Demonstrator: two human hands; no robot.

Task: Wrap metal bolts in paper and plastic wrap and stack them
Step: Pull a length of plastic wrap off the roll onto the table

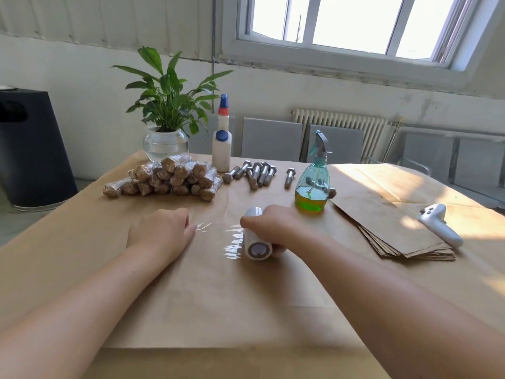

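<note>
Right hand [276,228] grips the plastic wrap roll [255,236], long axis running away from the person, film [216,228] stretched leftward to the left hand [161,231] pressing its free end on the worktop [218,296]; bare bolts [257,172] lie beyond, nearer the right.

1. A plain workroom, more a packing bench than a home.
2. The table [82,242] is covered in brown kraft paper, with a stack of paper sheets [396,231] at its right edge.
3. Loose steel bolts [257,172] and a pile of wrapped bundles [166,177] lie along its far edge.
4. Behind: scuffed white wall, a ribbed radiator [341,121], a large window [355,23].
</note>
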